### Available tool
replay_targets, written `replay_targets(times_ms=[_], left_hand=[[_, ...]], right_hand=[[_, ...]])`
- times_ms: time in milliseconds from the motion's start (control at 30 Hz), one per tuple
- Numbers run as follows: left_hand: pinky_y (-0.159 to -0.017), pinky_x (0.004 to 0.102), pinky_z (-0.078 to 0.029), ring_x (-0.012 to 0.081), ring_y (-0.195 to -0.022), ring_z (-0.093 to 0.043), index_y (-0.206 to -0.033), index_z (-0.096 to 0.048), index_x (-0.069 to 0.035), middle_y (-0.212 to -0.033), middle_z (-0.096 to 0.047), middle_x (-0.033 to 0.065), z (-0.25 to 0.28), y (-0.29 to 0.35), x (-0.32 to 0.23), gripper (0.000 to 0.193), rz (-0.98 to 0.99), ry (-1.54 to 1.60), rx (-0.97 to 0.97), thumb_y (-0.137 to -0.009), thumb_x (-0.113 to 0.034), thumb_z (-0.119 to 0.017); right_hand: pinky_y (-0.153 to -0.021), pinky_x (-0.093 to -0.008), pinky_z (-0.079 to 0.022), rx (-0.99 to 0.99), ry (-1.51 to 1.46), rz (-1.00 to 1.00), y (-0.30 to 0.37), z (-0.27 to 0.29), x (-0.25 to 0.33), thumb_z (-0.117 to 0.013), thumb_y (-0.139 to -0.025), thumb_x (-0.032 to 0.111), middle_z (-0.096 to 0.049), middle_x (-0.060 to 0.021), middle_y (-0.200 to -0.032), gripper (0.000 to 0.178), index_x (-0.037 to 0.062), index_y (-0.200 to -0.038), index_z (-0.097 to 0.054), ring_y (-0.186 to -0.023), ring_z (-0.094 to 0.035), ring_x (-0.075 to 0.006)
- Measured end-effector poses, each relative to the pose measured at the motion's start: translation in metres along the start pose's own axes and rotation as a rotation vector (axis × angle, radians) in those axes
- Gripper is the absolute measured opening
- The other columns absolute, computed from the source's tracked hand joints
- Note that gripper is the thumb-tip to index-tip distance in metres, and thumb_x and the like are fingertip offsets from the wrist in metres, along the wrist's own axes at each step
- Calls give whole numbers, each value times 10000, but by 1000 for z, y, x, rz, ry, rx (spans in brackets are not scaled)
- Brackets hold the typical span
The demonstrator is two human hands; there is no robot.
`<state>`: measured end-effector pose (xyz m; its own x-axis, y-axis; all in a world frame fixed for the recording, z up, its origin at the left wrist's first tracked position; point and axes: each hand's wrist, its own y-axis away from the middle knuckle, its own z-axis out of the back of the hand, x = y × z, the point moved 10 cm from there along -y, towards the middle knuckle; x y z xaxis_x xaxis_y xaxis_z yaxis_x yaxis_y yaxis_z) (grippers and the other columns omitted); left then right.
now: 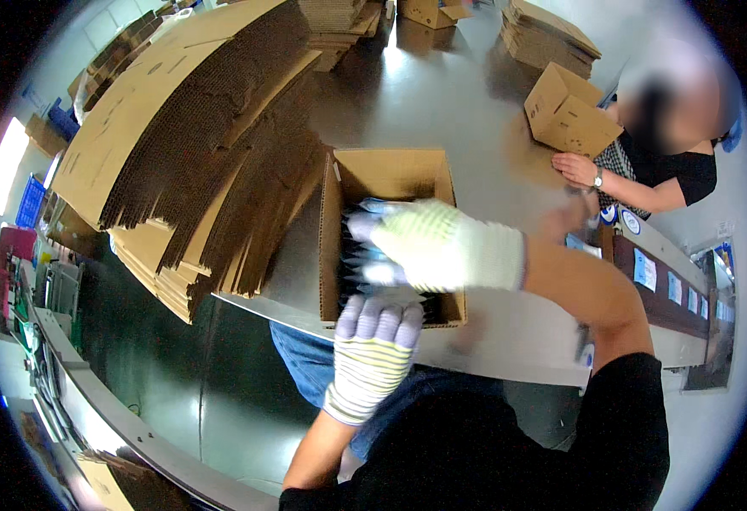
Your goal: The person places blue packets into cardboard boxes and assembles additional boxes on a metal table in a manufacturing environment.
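An open cardboard box [393, 170] stands near the table's front edge, with dark contents and blue-and-white packets [378, 205] inside, their kind too blurred to name. My right hand [442, 247], in a white and pale yellow-green knit glove, reaches into the box over the packets. Motion smears its fingers, so I cannot tell whether it grips one. At the near wall, my left hand [372, 353] wears a striped glove with grey-purple fingertips. Its fingers lie side by side, hooked over the rim onto the box, and its thumb is hidden.
Tall stacks of flattened cardboard [212, 128] rise to the left of the box. Across the shiny metal table [450, 85], a person [663, 179] handles another open carton [571, 111]. Further flat cardboard [548, 38] lies at the far side. A long machine with blue labels [659, 281] stands right.
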<state>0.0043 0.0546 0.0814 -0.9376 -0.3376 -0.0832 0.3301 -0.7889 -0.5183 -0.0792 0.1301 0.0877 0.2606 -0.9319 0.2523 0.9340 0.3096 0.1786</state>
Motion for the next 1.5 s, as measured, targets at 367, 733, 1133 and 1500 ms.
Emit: replay_targets(times_ms=[367, 733, 1133, 1500], left_hand=[[-1066, 616, -206, 435, -1287, -302, -1239, -432, -66, -1304, -420, 180, 8, -34, 50, 698, 42, 147, -17, -689, -386, -719], [-1109, 527, -225, 414, -1349, -252, -1309, -440, -79, -1413, -386, 150, 175, -31, 117, 562, 348, -727, -516, -796, -151, -659], [-750, 382, -459, 276, -823, -578, -978, -610, -53, -900, -606, 86, 216, -40, 153, 244, 278, -617, -612, -751, -3, -682], [-996, 508, -367, 308, -1063, -576, -1052, -593, -96, -1108, -616, 110, 205, -42, 71, 388, 10, -491, -331, -682, -182, -674]], right_hand=[[-477, -428, -484, -386, 160, -25, 69, -17, -16, -585, -798, 233, -578, -115, -590, 251, 26, -939, -590, -545, -605, -278], [-904, -472, -433, -580, 274, -65, -43, 18, -70, -647, -726, 374, -545, -216, -1151, 607, -11, -1179, -521, -1082, -523, -345], [-1017, -459, -378, -44, -157, -171, 40, -143, -64, -533, -873, 457, -460, -177, -1352, 588, 46, -1291, -479, -1205, -475, -353], [-958, -437, -445, -641, -404, -244, 91, -19, -80, -623, -853, 390, -581, -188, -1208, 490, 70, -1217, -550, -1111, -556, -362]])
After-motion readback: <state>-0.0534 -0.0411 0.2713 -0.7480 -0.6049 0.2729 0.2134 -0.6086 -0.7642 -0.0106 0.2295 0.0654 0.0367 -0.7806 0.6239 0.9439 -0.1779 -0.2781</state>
